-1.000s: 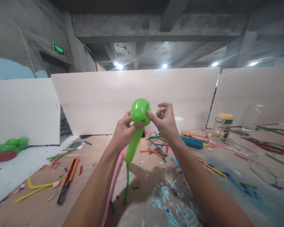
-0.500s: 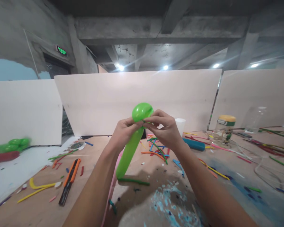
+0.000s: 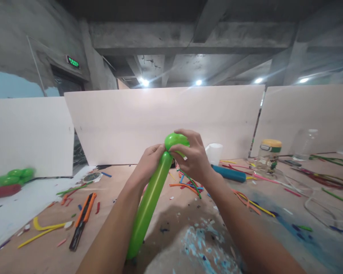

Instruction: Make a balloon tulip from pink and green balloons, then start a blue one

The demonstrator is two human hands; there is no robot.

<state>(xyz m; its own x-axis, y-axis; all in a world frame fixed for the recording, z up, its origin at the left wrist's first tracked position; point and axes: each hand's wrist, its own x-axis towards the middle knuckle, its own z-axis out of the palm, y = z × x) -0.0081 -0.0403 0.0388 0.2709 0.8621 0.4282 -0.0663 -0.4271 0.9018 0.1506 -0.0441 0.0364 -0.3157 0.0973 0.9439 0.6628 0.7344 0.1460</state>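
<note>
A long, slanted green latex balloon [image 3: 151, 203] is held up in front, its lower end seen nearest, beside the L forearm; a round bubble is formed at its top, w/ a narrow neck below. That neck is pinched btwn thumb & fingers of the L hand [image 3: 148, 163], which is nearly closed. By the R hand [image 3: 194, 156], the bubble is gripped, fingers curved over it, thumb nr the neck, hand approx. half closed. The brown tabletop [image 3: 111, 190] is marked w/ light-blue paint smears [image 3: 194, 243] R of the balloon. An orange-and-black plastic utility knife [image 3: 82, 222] is laid L of the balloon, w/ a thin straight yellow strip [image 3: 34, 238] farther L. Beyond & R of the balloon: a blue plastic-looking cylinder [image 3: 231, 174], a white cup [image 3: 215, 154] partly hidden by the R hand, then a clear jar w/ yellow lid [image 3: 270, 156] & a clear capped bottle [image 3: 307, 146]. Behind the balloon, a wide white panel [image 3: 125, 121] is stood upright; beyond it, far L, a lit green exit sign [image 3: 72, 61] is mounted.
</note>
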